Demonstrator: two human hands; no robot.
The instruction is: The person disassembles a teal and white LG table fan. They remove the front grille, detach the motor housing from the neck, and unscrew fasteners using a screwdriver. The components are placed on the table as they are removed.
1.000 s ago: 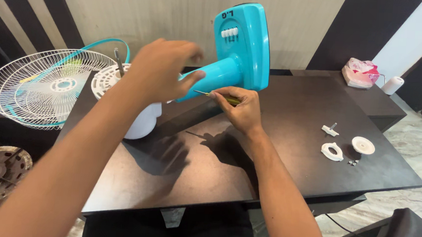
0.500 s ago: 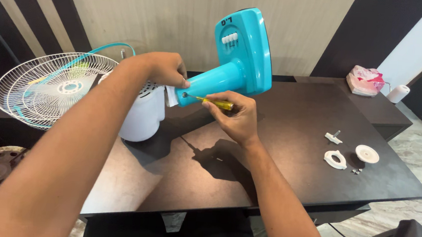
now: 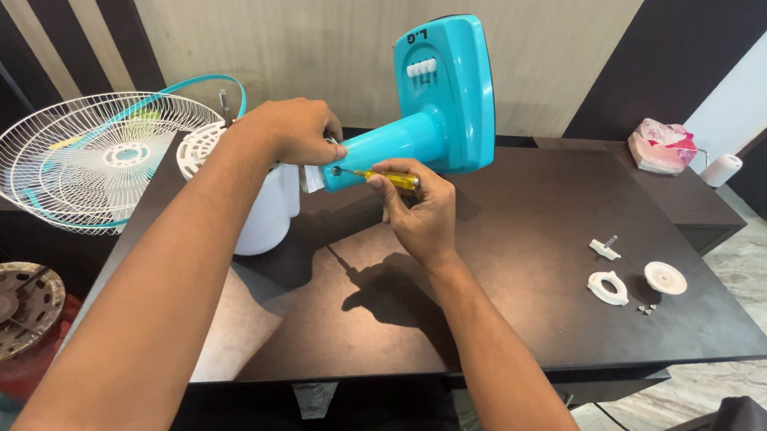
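Dark table [image 3: 525,252] against a pale panelled wall. The left hand [image 3: 292,131], loose in the air a second ago, now clamps the white end of the turquoise fan stand [image 3: 427,110], steadying it. The right hand [image 3: 416,204] pinches a yellow screwdriver [image 3: 384,179] between its fingers [image 3: 384,187], tip at the neck's end, just beside the left fingertips.

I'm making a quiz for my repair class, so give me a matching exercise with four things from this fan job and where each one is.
Things:
1. screwdriver
2. fan stand
3. wire fan guard
4. small white parts

Places:
A. lying loose at the right of the table
B. in the right hand, tip at the turquoise neck
C. resting at the table's left end
D. tilted on the table, neck gripped by the left hand

Pairs: 1-B, 2-D, 3-C, 4-A
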